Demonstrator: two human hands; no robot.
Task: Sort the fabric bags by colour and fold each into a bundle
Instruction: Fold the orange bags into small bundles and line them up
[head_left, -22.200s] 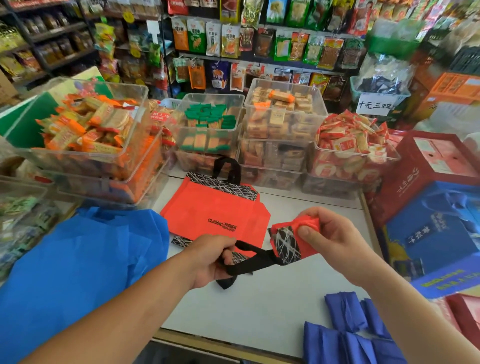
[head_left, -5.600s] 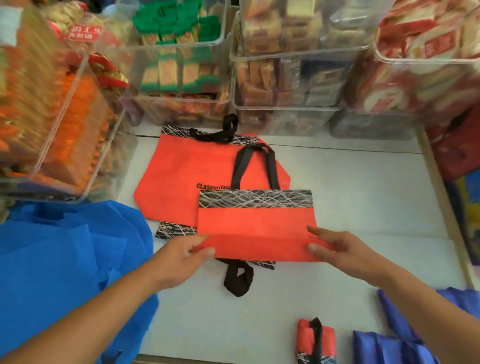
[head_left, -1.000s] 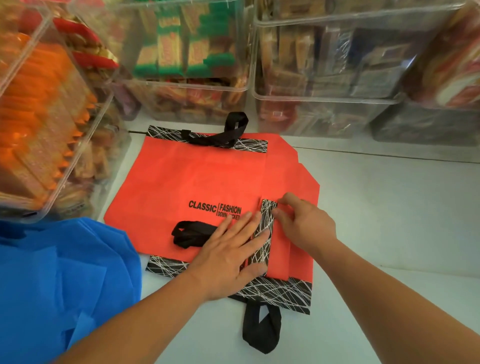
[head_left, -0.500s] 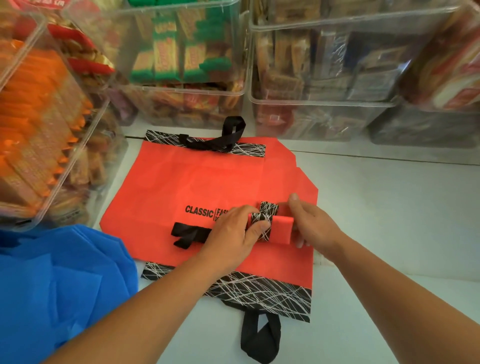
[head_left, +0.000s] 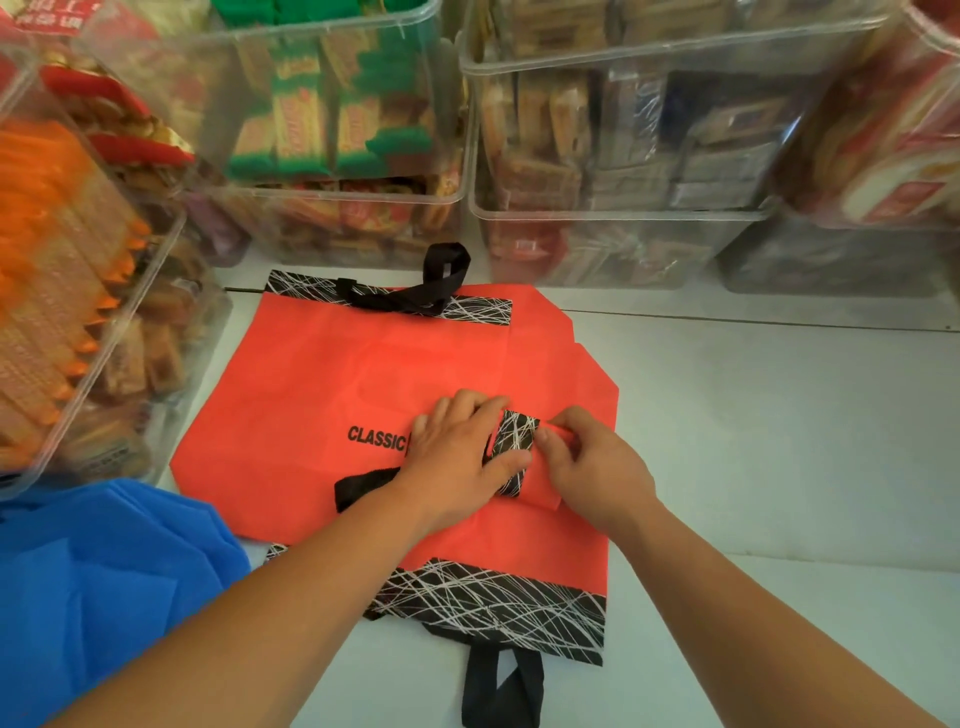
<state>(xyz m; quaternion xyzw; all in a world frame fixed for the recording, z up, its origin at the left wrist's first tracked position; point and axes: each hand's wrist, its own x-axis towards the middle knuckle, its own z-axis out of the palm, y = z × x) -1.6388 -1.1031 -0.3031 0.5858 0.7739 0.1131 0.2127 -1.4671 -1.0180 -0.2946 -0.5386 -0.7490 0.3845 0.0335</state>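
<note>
Off the near-left corner of the flat red bag (head_left: 311, 374), which is printed CLASSIC and is spread on the white table (head_left: 753, 426), lies a loose heap of blue fabric bags (head_left: 104, 597). Left of the red bag stands a clear bin of orange packets (head_left: 78, 312), its wall close to the bag's left edge. Beyond the bag's far edge, where its black-and-white patterned band (head_left: 301, 283) and black handle (head_left: 441, 275) lie, is a row of clear snack bins (head_left: 597, 208). On the right half of the bag the left hand (head_left: 457, 452) lies palm down, fingers held together and nearly straight, and its thumb presses on the patterned strip of a small folded red bundle (head_left: 540, 488) that sits on top of the bag. A black strap (head_left: 363, 486) runs out from under that wrist across the bag's red face. Just right of the left hand, the right hand (head_left: 597, 467) has its fingers curled and pinches the bundle's red fold between fingertips and thumb. At the bag's near edge a second red bag's patterned band (head_left: 493, 603) and black handle loop (head_left: 501, 686) stick out towards the camera; the two bags overlap, and which lies uppermost cannot be told. To the right of the bag the table is bare white.
</note>
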